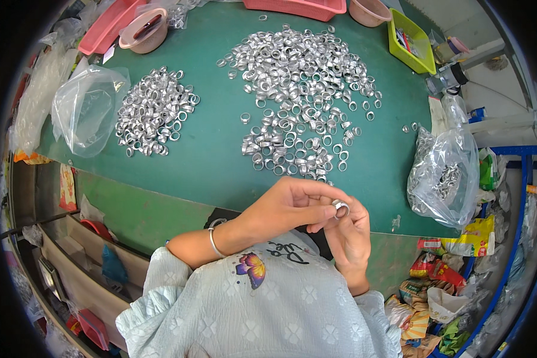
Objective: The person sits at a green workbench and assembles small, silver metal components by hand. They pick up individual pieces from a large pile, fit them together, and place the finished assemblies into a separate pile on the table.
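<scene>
A silver metal ring [340,209] is held up between my two hands, just over the table's near edge. My left hand [289,206] reaches across from the left, its thumb and fingertips pinching the ring's left side. From below, my right hand [349,238] grips the same ring with its thumb and fingers. The fingers hide part of the band. Straight ahead lies a large heap of similar rings [298,65], with a looser cluster of rings [289,143] trailing toward my hands. A smaller heap of rings [155,110] sits off to the left.
The green table [209,167] carries an empty-looking clear bag [86,110] at left and a clear bag of rings [444,179] at right. Pink baskets [110,27], a pink bowl [144,39] and a yellow-green basket [411,45] line the far side. Shelving with packets [477,238] stands right.
</scene>
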The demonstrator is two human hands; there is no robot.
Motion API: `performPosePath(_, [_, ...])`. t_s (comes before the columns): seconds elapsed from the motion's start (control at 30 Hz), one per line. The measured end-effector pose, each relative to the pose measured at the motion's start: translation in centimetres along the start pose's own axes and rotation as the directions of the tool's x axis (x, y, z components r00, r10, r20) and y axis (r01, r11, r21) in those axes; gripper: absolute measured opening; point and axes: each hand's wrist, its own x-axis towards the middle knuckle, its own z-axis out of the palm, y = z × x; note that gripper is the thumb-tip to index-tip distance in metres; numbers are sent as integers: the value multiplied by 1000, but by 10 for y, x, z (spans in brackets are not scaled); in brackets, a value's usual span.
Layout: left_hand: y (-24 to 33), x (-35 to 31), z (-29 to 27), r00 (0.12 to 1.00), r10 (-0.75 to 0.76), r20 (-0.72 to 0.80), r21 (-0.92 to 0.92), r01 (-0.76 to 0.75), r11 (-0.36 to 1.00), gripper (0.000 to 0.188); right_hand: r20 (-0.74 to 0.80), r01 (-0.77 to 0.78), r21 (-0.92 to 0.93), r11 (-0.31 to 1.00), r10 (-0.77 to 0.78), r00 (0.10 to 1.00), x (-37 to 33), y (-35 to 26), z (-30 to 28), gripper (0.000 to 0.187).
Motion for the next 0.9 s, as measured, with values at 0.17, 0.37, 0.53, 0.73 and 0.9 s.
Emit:
performPosePath(0.17, [-2, -2, -1, 999, 47, 17, 39, -48, 998, 22, 47, 2, 25, 1000, -3, 999, 0, -6, 8, 10])
performPosePath(0.37, [-2, -4, 1, 998, 69, -5, 112, -68, 991, 17, -13, 63, -73, 995, -64, 998, -3, -5, 11, 14])
performPosePath(0.53, [-9, -2, 1, 995, 100, -7, 98, -99, 990, 20, 14, 87, -93, 992, -86, 996, -3, -4, 14, 14])
performPosePath(0.73, [2, -4, 0, 997, 67, 47, 5, -67, 998, 28, 59, -34, 69, 997, 30, 998, -2, -12, 11, 17])
performPosePath(0.9, [3, -4, -1, 998, 52, 44, 41, -53, 998, 29, 48, -30, -3, 1000, 30, 998, 0, -9, 12, 26])
